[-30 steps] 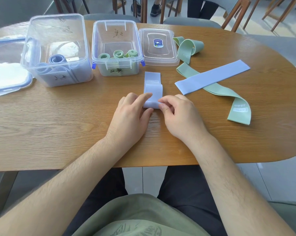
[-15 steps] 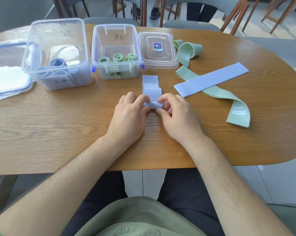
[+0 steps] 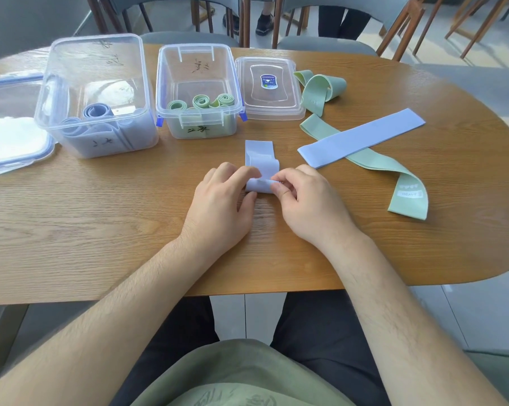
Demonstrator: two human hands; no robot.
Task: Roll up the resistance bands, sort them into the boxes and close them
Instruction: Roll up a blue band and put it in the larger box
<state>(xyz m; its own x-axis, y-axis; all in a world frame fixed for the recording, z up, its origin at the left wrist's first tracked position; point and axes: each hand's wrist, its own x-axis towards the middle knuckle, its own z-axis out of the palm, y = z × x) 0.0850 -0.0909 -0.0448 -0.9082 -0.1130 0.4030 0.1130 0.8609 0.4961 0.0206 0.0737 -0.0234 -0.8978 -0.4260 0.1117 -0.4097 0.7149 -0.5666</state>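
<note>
Roughly midway: pinching a half-rolled lilac fabric band (image 3: 261,159) on the oval wooden table (image 3: 101,218) with left hand (image 3: 218,209) and right hand (image 3: 311,209), rolls already in the large clear plastic box (image 3: 71,83) and the small clear plastic box (image 3: 166,83), three loose bands (image 3: 361,137) unrolled, lids (image 3: 269,108) off.

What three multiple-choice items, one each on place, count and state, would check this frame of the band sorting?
1. Where does the flat blue band lie?
A. In the large box
B. Across a green band
C. On a lid
2. How many green rolls show in the smaller box?
A. None
B. Three
C. Six
3. The near blue band, between left hand and right hand, is:
A. Flat, untouched
B. Boxed
C. Partly rolled, held by both

Key: B, it crosses the green band on the table; B, three spirals stand side by side; C, both hands pinch the roll and its tail lies flat.
</note>
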